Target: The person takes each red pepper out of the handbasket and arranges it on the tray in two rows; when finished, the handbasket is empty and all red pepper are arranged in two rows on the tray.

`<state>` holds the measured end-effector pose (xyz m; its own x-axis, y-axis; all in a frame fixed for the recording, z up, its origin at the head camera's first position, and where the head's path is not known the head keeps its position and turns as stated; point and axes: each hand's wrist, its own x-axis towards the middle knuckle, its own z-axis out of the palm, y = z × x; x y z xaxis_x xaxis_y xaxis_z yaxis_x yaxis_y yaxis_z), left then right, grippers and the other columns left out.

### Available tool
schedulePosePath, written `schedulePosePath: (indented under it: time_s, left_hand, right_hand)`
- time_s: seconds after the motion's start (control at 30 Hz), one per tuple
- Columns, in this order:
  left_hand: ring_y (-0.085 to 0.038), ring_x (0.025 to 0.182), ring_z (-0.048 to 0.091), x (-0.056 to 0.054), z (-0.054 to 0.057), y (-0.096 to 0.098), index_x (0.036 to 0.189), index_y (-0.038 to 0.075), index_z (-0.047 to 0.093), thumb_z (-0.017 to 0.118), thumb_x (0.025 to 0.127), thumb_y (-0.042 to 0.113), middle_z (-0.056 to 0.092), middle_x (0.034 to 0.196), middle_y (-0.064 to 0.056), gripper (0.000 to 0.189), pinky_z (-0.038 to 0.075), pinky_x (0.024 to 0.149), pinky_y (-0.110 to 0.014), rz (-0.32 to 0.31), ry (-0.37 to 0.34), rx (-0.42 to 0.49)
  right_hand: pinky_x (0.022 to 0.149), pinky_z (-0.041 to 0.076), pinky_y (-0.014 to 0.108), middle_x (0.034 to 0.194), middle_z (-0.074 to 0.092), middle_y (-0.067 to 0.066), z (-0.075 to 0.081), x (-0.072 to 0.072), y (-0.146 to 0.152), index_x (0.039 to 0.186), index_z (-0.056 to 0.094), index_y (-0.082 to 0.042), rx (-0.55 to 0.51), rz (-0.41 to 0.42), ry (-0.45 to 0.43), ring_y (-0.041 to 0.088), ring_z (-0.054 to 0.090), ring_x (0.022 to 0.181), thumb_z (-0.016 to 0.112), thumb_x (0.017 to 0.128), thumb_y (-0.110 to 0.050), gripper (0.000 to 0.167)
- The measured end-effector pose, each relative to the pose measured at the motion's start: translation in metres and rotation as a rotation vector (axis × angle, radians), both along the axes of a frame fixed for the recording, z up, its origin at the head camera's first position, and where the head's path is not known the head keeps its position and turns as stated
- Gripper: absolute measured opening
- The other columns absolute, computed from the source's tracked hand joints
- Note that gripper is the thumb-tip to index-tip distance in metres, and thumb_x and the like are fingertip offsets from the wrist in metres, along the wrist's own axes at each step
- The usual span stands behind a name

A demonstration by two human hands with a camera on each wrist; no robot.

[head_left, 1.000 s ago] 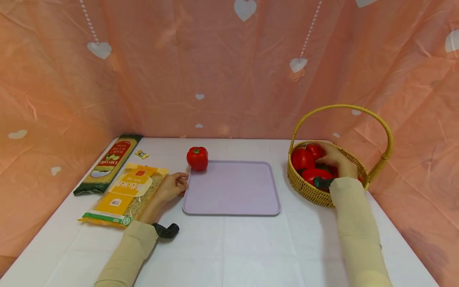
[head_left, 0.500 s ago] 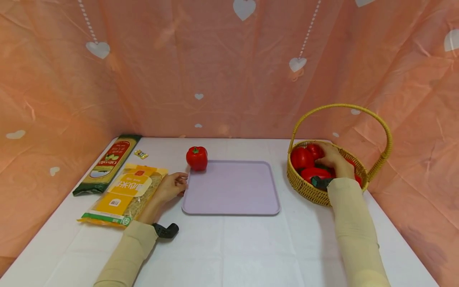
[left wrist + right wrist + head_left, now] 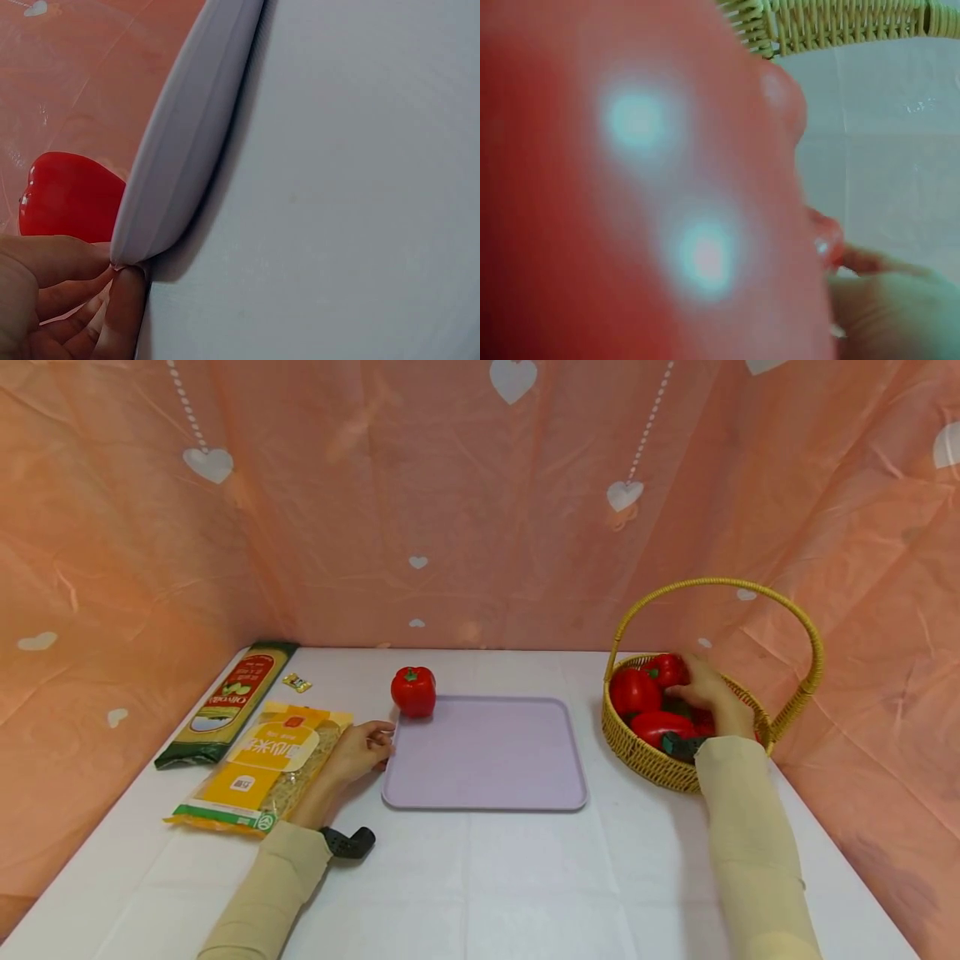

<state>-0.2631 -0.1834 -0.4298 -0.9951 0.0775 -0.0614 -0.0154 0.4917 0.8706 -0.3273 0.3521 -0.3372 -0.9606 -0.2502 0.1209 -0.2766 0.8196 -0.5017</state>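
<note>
Pinching the left rim of a flat, pale-lilac rectangular tray [image 3: 487, 752]: left hand [image 3: 363, 750]. Right hand [image 3: 703, 685] inside a round, yellow woven-wicker basket [image 3: 643, 766], right side of the white-covered tabletop [image 3: 525, 877], thumb and fingers gripping a small glossy red pepper [image 3: 670, 669] at the basket's far edge. Glossy rounded red vegetable [image 3: 634, 692] just left of it. Lobed, green-stemmed red pepper [image 3: 413, 692] at the tray's far-left corner. Flat yellow plastic packet [image 3: 251, 764] farther left.
</note>
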Motion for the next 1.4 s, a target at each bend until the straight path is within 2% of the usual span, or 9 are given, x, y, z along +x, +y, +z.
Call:
schedulePosePath:
  time_s: [0.13, 0.37, 0.47, 0.6, 0.7, 0.77, 0.97, 1.1, 1.4]
  left_hand:
    - [-0.018, 0.07, 0.054, 0.0, 0.0, 0.0, 0.124, -0.005, 0.051, 0.056, 0.087, -0.003, 0.056, 0.093, -0.015, 0.038, 0.055, 0.062, -0.027, 0.012, -0.019, 0.002]
    - [-0.018, 0.072, 0.055, -0.001, -0.001, -0.001, 0.125, -0.004, 0.051, 0.056, 0.087, -0.003, 0.056, 0.094, -0.015, 0.038, 0.055, 0.063, -0.026, 0.012, -0.029, 0.01]
    - [-0.019, 0.072, 0.055, -0.002, -0.002, -0.001, 0.125, -0.003, 0.051, 0.056, 0.087, -0.003, 0.056, 0.094, -0.015, 0.038, 0.055, 0.063, -0.026, 0.018, -0.033, 0.009]
    - [-0.019, 0.073, 0.055, -0.002, -0.002, -0.001, 0.125, -0.003, 0.052, 0.056, 0.087, -0.003, 0.056, 0.094, -0.015, 0.038, 0.055, 0.063, -0.027, 0.024, -0.032, 0.001]
    - [-0.02, 0.073, 0.056, -0.001, -0.002, -0.001, 0.125, -0.003, 0.051, 0.055, 0.087, -0.003, 0.056, 0.095, -0.015, 0.038, 0.055, 0.064, -0.028, 0.023, -0.029, -0.004]
    - [-0.02, 0.073, 0.056, 0.0, -0.002, 0.0, 0.125, -0.003, 0.052, 0.055, 0.087, -0.003, 0.057, 0.094, -0.015, 0.038, 0.055, 0.064, -0.028, 0.024, -0.029, -0.005]
    - [-0.018, 0.072, 0.056, 0.0, -0.002, 0.0, 0.125, -0.004, 0.051, 0.054, 0.087, -0.003, 0.057, 0.093, -0.014, 0.038, 0.055, 0.064, -0.027, 0.017, -0.021, -0.013]
    - [-0.018, 0.072, 0.055, 0.0, -0.001, 0.0, 0.125, -0.004, 0.051, 0.054, 0.088, -0.003, 0.057, 0.093, -0.014, 0.037, 0.055, 0.064, -0.027, 0.015, -0.022, -0.007]
    - [-0.019, 0.071, 0.055, 0.0, 0.001, 0.0, 0.125, -0.004, 0.051, 0.056, 0.087, -0.003, 0.056, 0.094, -0.015, 0.038, 0.055, 0.063, -0.027, 0.008, -0.016, -0.005]
  right_hand:
    - [0.099, 0.027, 0.064, 0.127, 0.033, 0.036, 0.008, 0.005, 0.002, 0.135, 0.023, 0.012, -0.084, -0.012, -0.01, 0.051, 0.033, 0.115, 0.06, 0.087, -0.004, 0.063]
    - [0.102, 0.025, 0.063, 0.141, 0.021, 0.035, 0.026, 0.016, 0.0, 0.143, 0.011, 0.006, -0.254, -0.054, -0.056, 0.052, 0.025, 0.126, 0.057, 0.091, -0.019, 0.074]
    - [0.103, 0.028, 0.059, 0.142, 0.024, 0.032, 0.035, 0.02, -0.003, 0.143, 0.013, 0.005, -0.299, -0.067, -0.048, 0.049, 0.028, 0.127, 0.059, 0.091, -0.024, 0.075]
    - [0.097, 0.042, 0.036, 0.14, 0.03, 0.023, 0.048, 0.027, -0.008, 0.142, 0.018, 0.001, -0.305, -0.071, -0.068, 0.041, 0.034, 0.126, 0.059, 0.09, -0.03, 0.073]
    - [0.086, 0.042, 0.021, 0.14, 0.032, 0.018, 0.054, 0.033, -0.013, 0.142, 0.019, -0.003, -0.287, -0.049, -0.106, 0.036, 0.036, 0.125, 0.06, 0.089, -0.033, 0.073]
    - [0.083, 0.042, 0.019, 0.139, 0.034, 0.016, 0.057, 0.036, -0.017, 0.142, 0.02, -0.006, -0.29, -0.018, -0.134, 0.034, 0.036, 0.124, 0.06, 0.089, -0.032, 0.072]
    - [0.081, 0.045, 0.016, 0.132, 0.041, 0.012, 0.054, 0.042, -0.035, 0.14, 0.026, -0.009, -0.326, 0.059, -0.16, 0.027, 0.04, 0.12, 0.062, 0.088, -0.023, 0.065]
    - [0.08, 0.047, 0.02, 0.131, 0.043, 0.011, 0.05, 0.044, -0.053, 0.138, 0.029, -0.011, -0.376, 0.091, -0.148, 0.026, 0.04, 0.119, 0.065, 0.086, -0.018, 0.064]
    - [0.082, 0.05, 0.026, 0.131, 0.04, 0.016, 0.032, 0.036, -0.104, 0.138, 0.027, -0.009, -0.515, 0.195, -0.147, 0.031, 0.038, 0.118, 0.069, 0.081, -0.013, 0.07]
